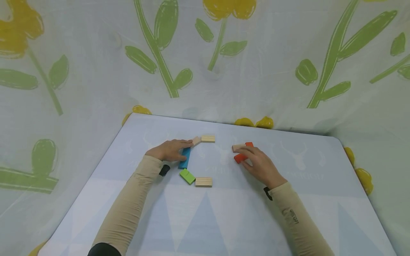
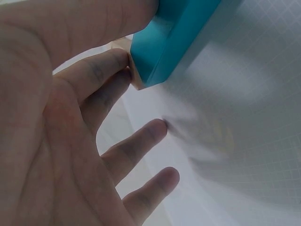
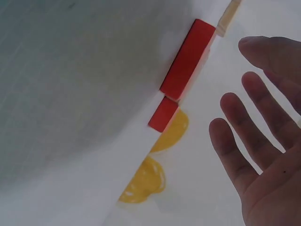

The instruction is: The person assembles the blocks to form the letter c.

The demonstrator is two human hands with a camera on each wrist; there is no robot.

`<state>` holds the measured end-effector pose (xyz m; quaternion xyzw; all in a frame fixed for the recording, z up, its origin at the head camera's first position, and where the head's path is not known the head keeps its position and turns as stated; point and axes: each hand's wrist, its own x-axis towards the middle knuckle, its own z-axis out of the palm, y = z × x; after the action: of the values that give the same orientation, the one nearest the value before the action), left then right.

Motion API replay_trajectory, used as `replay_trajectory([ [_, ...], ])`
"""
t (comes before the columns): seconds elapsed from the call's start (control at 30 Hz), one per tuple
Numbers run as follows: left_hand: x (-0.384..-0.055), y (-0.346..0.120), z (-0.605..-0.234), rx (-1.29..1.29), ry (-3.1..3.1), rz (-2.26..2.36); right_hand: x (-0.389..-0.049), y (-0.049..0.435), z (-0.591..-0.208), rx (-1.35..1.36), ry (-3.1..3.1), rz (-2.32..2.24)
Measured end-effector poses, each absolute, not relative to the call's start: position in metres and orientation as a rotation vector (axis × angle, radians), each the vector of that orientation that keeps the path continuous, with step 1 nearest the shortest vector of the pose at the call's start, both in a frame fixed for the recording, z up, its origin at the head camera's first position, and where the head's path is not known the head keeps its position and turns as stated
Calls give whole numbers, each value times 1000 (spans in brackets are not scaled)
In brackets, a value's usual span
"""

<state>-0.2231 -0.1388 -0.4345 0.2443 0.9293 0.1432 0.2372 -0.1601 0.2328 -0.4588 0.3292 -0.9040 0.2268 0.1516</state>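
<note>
In the head view my left hand [image 1: 169, 150] reaches in at the left, its thumb on a blue block [image 1: 184, 163]. The left wrist view shows the thumb against that blue block [image 2: 171, 40] and two fingertips at a pale wooden block [image 2: 136, 80] touching its end; the other fingers are spread. My right hand [image 1: 261, 166] is beside a red block [image 1: 239, 158], its fingers loosely bent. Seen from the right wrist, the hand [image 3: 270, 155] looks apart from a longer red block [image 3: 188, 59] and a smaller red-faced block [image 3: 163, 114].
A green block [image 1: 187, 176] and a ribbed wooden block [image 1: 203, 182] lie nearer me, corners meeting. Another wooden block [image 1: 208, 139] is at the back, and one more [image 1: 238, 147] lies by the red ones. The patterned table [image 1: 250, 220] ends at a flowered curtain [image 1: 272, 71].
</note>
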Motion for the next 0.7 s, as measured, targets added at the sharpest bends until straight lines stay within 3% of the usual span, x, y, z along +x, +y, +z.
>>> replay_trajectory([
  [0.27,-223,-138,-433,680,2545,373,-163,239,-461,843,-2749,554],
  [0.7,-224,-140,-436,673,2531,407,-169,242,-476,901,-2709,411],
])
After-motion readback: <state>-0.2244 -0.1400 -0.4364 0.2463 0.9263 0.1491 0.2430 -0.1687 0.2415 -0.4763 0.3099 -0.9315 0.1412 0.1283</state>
